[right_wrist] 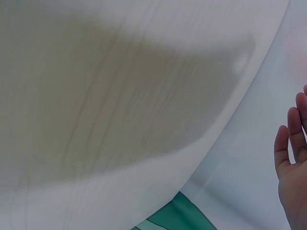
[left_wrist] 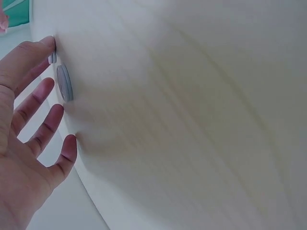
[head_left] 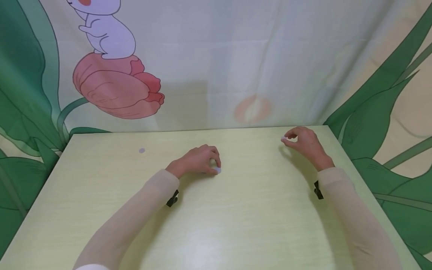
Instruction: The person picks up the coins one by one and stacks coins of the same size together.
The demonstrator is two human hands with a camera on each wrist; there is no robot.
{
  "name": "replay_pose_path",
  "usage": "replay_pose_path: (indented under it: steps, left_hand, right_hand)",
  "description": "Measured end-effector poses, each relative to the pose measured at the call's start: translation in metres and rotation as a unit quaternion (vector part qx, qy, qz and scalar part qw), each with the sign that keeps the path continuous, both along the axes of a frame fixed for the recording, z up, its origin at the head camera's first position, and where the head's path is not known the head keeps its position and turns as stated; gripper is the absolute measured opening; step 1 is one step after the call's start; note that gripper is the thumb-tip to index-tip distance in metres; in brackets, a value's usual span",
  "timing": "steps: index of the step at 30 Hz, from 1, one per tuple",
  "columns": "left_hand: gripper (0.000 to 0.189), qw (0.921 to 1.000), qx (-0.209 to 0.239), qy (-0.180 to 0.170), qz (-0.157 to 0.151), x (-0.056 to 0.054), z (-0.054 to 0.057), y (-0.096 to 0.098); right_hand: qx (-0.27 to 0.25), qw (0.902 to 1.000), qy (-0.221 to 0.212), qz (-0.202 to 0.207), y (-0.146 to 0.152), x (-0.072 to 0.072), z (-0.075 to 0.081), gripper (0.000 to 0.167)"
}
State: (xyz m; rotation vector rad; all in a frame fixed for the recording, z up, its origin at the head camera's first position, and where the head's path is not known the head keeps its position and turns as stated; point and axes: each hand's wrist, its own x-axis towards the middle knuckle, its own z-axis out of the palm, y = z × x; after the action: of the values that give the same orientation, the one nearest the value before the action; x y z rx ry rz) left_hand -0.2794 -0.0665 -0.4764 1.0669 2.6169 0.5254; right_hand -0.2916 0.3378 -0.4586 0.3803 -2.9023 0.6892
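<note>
Near the middle of the table, my left hand (head_left: pixel 199 159) pinches a small pale round disc (head_left: pixel 218 170) between thumb and finger, low at the tabletop. The left wrist view shows the held grey-edged disc (left_wrist: pixel 53 57), partly hidden by the fingers. A second coin-like disc (left_wrist: pixel 64 82) lies just beside it on the table, below the spread fingers of the left hand (left_wrist: pixel 33 112). Toward the far right edge, my right hand (head_left: pixel 308 145) holds another pale disc (head_left: pixel 283 139) by thumb and fingertip, raised above its shadow. In the right wrist view only part of the right hand (right_wrist: pixel 293 158) shows; its disc is out of sight.
Another pale disc (head_left: pixel 142 150) lies alone at the table's back left. The pale yellow table (head_left: pixel 236 221) ends at a hanging cloth (head_left: pixel 209 67) with a printed rabbit and flower. Green leaf-patterned cloth (head_left: pixel 388 123) borders the right side.
</note>
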Motion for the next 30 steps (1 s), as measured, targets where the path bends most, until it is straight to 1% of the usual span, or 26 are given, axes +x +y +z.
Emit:
replay_pose_path:
  steps: [4, 8, 12, 20, 26, 30]
  left_hand:
    - [0.018, 1.0000, -0.004, 0.004, -0.004, -0.001, -0.001, -0.003]
    - [0.019, 0.9999, 0.003, 0.002, -0.011, -0.001, -0.001, -0.006]
    - [0.019, 0.9999, 0.011, -0.006, -0.003, -0.003, -0.001, -0.007]
    - [0.021, 0.9996, 0.018, -0.017, -0.010, -0.004, -0.001, -0.008]
    - [0.021, 0.9997, 0.018, -0.014, -0.003, -0.002, 0.000, -0.008]
    - [0.021, 0.9996, 0.018, -0.021, 0.004, -0.001, -0.001, -0.008]
  right_hand:
    - [0.003, 1.0000, -0.001, 0.008, -0.006, -0.001, -0.001, 0.028]
    - [0.013, 0.9997, 0.006, 0.019, -0.012, -0.002, -0.002, 0.027]
    - [0.020, 0.9992, 0.013, 0.032, -0.018, -0.003, -0.001, 0.026]
    - [0.026, 0.9991, -0.001, 0.032, -0.025, -0.002, -0.004, 0.028]
    - [0.023, 0.9989, -0.001, 0.041, -0.031, -0.004, -0.005, 0.028]
    - [0.019, 0.9990, -0.007, 0.039, -0.034, -0.004, -0.009, 0.028]
